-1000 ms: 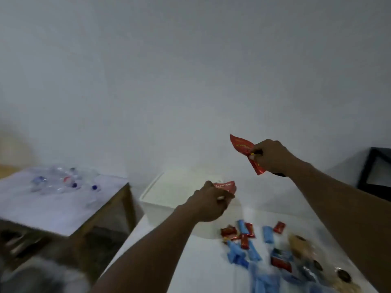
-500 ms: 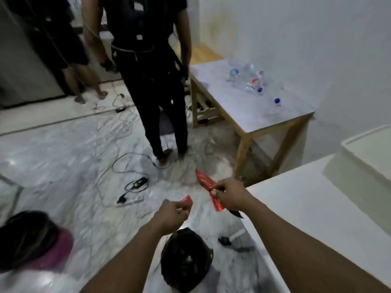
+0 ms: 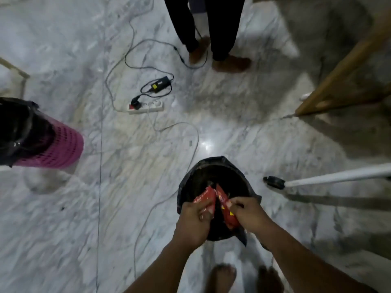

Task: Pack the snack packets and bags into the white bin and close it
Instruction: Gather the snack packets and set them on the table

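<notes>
Left hand [image 3: 193, 220]: fingers curled round a small red foil snack packet [image 3: 203, 199], thumb clamped on its lower end, top end sticking up past the knuckles. Right hand [image 3: 248, 214]: pinching a second red foil packet with a yellow mark [image 3: 227, 211] between thumb and fingertips, packet hanging slanted down towards my wrist. Both packets sit over the open mouth of a round black bin lined with a black plastic bag [image 3: 211, 166], and both are held, not lying in it. Their top ends nearly meet; can't tell whether they touch. The bin stands on grey-veined white marble floor [image 3: 127, 197], just ahead of my bare feet [image 3: 222, 275]. Left of it, well apart: a pink perforated plastic basket [image 3: 59, 149] with its own black liner. Further out: a white power strip [image 3: 148, 107] with a black plug in it, a black power adapter [image 3: 158, 85] just beyond, and thin cables looping across the floor and past the bin's left side. Another person's legs in dark trousers [image 3: 222, 24] stand at the top edge. On the right: a slanted wooden table leg [image 3: 338, 81] and, nearer, a white pole with a black foot [image 3: 274, 182] resting on the floor beside the bin. Frame is slightly blurred.
</notes>
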